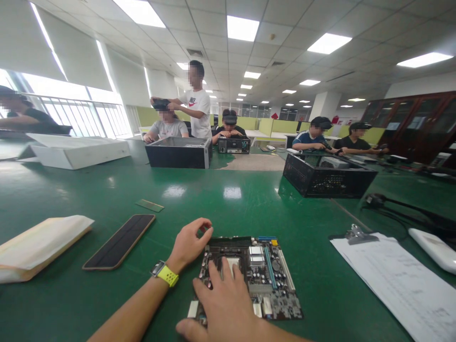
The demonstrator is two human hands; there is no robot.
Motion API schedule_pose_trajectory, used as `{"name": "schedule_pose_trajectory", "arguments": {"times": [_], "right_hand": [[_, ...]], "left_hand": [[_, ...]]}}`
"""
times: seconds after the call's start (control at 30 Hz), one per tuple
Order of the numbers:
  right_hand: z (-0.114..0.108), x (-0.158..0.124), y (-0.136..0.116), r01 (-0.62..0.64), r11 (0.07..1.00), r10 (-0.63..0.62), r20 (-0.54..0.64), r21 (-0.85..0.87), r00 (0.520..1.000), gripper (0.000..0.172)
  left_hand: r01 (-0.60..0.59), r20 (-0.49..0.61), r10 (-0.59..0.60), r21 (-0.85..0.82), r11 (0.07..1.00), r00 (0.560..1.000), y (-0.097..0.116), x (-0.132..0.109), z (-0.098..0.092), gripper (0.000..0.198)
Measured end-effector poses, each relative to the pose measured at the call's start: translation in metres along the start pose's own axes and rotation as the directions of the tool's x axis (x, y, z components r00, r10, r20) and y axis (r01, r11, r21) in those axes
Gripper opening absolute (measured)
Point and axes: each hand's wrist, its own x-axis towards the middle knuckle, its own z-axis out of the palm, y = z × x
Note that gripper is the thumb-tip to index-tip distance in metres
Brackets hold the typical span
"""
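Note:
A computer motherboard (265,278) lies flat on the green table (221,204) just in front of me. My left hand (188,244), with a yellow-strapped watch (164,273) on its wrist, pinches the board's far-left corner with thumb and forefinger. My right hand (224,301) rests on the board's near left part, fingers spread, two fingertips reaching the pale CPU socket (233,262). Neither hand lifts the board.
A dark phone (119,241) and a padded envelope (37,244) lie to the left. A clipboard with paper (399,280) and a white device (436,249) lie to the right. Open computer cases (327,175) (178,152), a white box (76,149) and several seated people sit farther back.

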Motion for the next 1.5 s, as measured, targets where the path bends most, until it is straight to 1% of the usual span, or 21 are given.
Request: {"name": "schedule_pose_trajectory", "arguments": {"times": [0.1, 0.17, 0.23, 0.3, 0.33, 0.37, 0.43, 0.5, 0.57, 0.6, 0.67, 0.77, 0.93, 1.03, 1.13, 1.23, 1.3, 1.37, 1.43, 1.47, 1.5], "right_hand": [[0.008, 0.003, 0.0, -0.015, 0.999, 0.015, 0.008, -0.035, 1.0, 0.064], [0.007, 0.005, 0.005, 0.009, 0.998, -0.009, 0.001, -0.063, 1.0, 0.059], [0.0, 0.007, 0.018, 0.041, 0.994, -0.042, -0.01, -0.099, 0.999, 0.053], [-0.012, 0.012, 0.041, 0.035, 0.987, -0.041, -0.036, -0.159, 0.998, 0.049], [-0.02, 0.015, 0.057, 0.005, 0.98, -0.016, -0.055, -0.199, 0.998, 0.047], [-0.029, 0.02, 0.074, -0.054, 0.968, 0.034, -0.085, -0.245, 0.996, 0.046], [-0.047, 0.028, 0.112, -0.213, 0.923, 0.174, -0.146, -0.32, 0.974, 0.043], [-0.063, 0.035, 0.149, -0.381, 0.859, 0.33, -0.199, -0.342, 0.923, 0.041], [-0.072, 0.038, 0.177, -0.479, 0.82, 0.43, -0.216, -0.314, 0.877, 0.041], [-0.074, 0.039, 0.188, -0.504, 0.811, 0.454, -0.224, -0.298, 0.862, 0.041], [-0.074, 0.039, 0.201, -0.52, 0.809, 0.463, -0.247, -0.275, 0.851, 0.041], [-0.069, 0.037, 0.206, -0.515, 0.817, 0.447, -0.278, -0.26, 0.85, 0.041], [-0.068, 0.034, 0.195, -0.501, 0.832, 0.425, -0.306, -0.239, 0.852, 0.04], [-0.067, 0.031, 0.174, -0.454, 0.86, 0.385, -0.285, -0.235, 0.878, 0.04], [-0.058, 0.024, 0.137, -0.347, 0.909, 0.292, -0.24, -0.232, 0.926, 0.042], [-0.039, 0.014, 0.087, -0.222, 0.954, 0.187, -0.176, -0.202, 0.966, 0.046], [-0.024, 0.005, 0.054, -0.145, 0.976, 0.125, -0.129, -0.162, 0.984, 0.053], [-0.013, -0.001, 0.027, -0.064, 0.993, 0.06, -0.043, -0.102, 0.997, 0.062], [-0.012, -0.002, 0.01, 0.017, 1.0, -0.017, 0.035, -0.006, 0.999, 0.064], [-0.015, -0.001, 0.007, 0.045, 0.998, -0.047, 0.036, 0.045, 0.998, 0.06], [-0.02, 0.003, 0.009, 0.06, 0.994, -0.06, 0.005, 0.087, 0.998, 0.054]], "left_hand": [[0.018, -0.012, -0.018, -0.005, 1.0, 1.0, -0.003, 0.0, 0.0, 0.021], [0.035, -0.025, -0.035, -0.007, 0.999, 0.999, -0.005, 0.0, 0.0, 0.022], [0.049, -0.039, -0.049, -0.007, 0.999, 0.998, -0.007, 0.0, -0.001, 0.022], [0.051, -0.04, -0.051, -0.005, 0.999, 0.998, -0.006, 0.001, -0.002, 0.023], [0.046, -0.033, -0.046, -0.002, 0.999, 0.998, -0.006, 0.001, -0.003, 0.023], [0.039, -0.023, -0.039, 0.002, 0.999, 0.999, -0.004, 0.001, -0.003, 0.023], [0.023, -0.004, -0.023, 0.013, 1.0, 1.0, -0.001, 0.001, -0.004, 0.023], [0.016, 0.006, -0.016, 0.023, 1.0, 1.0, 0.002, 0.001, -0.005, 0.023], [0.017, 0.01, -0.017, 0.029, 0.999, 1.0, 0.004, 0.0, -0.006, 0.023], [0.019, 0.013, -0.019, 0.029, 0.999, 1.0, 0.004, 0.0, -0.007, 0.023], [0.02, 0.017, -0.02, 0.027, 0.999, 1.0, 0.005, 0.0, -0.006, 0.022], [0.015, 0.017, -0.016, 0.028, 0.999, 1.0, 0.006, 0.001, -0.006, 0.022], [-0.001, 0.037, 0.0, 0.052, 0.999, 0.999, 0.008, 0.002, -0.004, 0.021], [-0.016, 0.07, 0.012, 0.06, 0.998, 0.997, 0.01, 0.002, -0.002, 0.021], [-0.037, 0.084, 0.032, 0.066, 0.997, 0.996, 0.01, 0.002, 0.002, 0.023], [-0.074, 0.112, 0.068, 0.046, 0.996, 0.991, 0.009, 0.001, 0.005, 0.028], [-0.123, 0.147, 0.118, 0.026, 0.992, 0.982, 0.006, 0.0, 0.006, 0.037], [-0.171, 0.19, 0.166, 0.014, 0.985, 0.968, 0.003, -0.002, 0.005, 0.046], [-0.186, 0.24, 0.179, 0.006, 0.982, 0.954, 0.0, -0.003, 0.003, 0.05], [-0.183, 0.263, 0.176, 0.002, 0.983, 0.949, -0.001, -0.003, 0.001, 0.05], [-0.176, 0.28, 0.17, -0.003, 0.984, 0.945, -0.001, -0.004, 0.0, 0.048]]}}
